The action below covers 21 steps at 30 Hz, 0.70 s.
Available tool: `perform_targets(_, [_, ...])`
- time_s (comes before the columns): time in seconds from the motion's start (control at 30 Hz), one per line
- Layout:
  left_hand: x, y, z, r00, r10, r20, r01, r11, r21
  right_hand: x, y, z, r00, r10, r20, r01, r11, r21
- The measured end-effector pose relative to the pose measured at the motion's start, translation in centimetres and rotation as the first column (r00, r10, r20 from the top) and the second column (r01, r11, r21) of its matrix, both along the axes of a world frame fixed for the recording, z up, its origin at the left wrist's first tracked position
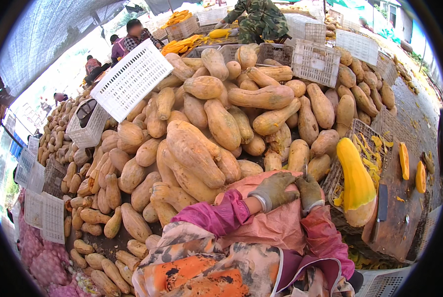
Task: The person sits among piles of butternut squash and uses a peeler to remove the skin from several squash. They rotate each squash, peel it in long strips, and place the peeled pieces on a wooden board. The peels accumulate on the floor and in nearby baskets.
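My left hand (275,191), in a soiled work glove, lies palm down over a pink woven cloth (277,226) on my lap. Its outstretched fingers reach to my right hand (309,192), which is gloved too. A small metal tool (305,170), its kind unclear, sticks up from the right hand's fingers; the rest of it is hidden. To the right, a partly peeled squash (355,182) is bright yellow except for its tan lower end. It leans on a plastic crate (366,130) with yellow peelings inside. Unpeeled squashes (195,152) are heaped before me.
Right of the peeled squash, a knife (382,202) lies on a wooden board (396,222) near cut orange squash pieces (404,161). White crates (132,80) sit on the heap. A person in camouflage clothing (260,20) works behind it. Pink net sacks (45,252) lie at lower left.
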<state>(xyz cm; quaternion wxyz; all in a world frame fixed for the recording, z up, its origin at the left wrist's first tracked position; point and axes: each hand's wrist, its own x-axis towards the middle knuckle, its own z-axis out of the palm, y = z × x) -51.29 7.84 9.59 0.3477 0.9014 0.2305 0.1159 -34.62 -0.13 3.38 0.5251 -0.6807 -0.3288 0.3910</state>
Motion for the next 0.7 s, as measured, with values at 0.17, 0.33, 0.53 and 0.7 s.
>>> perform_targets(0.17, [-0.03, -0.06, -0.2, 1.0, 0.001, 0.01, -0.001, 1.0, 0.022, -0.01, 0.14, -0.74, 0.999, -0.034, -0.008, 0.034, 0.999, 0.036])
perform_targets(0.33, [0.0, -0.11, 0.32, 1.0, 0.004, 0.006, -0.004, 1.0, -0.003, -0.06, 0.09, -0.42, 1.0, -0.024, 0.008, 0.023, 0.997, 0.067])
perform_targets(0.53, [-0.11, -0.15, 0.35, 0.999, 0.012, 0.038, -0.01, 0.998, -0.055, 0.21, 0.11, -0.55, 0.989, 0.023, 0.145, -0.028, 0.999, 0.029])
perform_targets(0.7, [-0.03, -0.11, -0.08, 1.0, 0.023, 0.008, -0.023, 0.997, 0.07, 0.28, 0.39, -1.21, 0.999, -0.005, 0.049, 0.003, 0.998, 0.055])
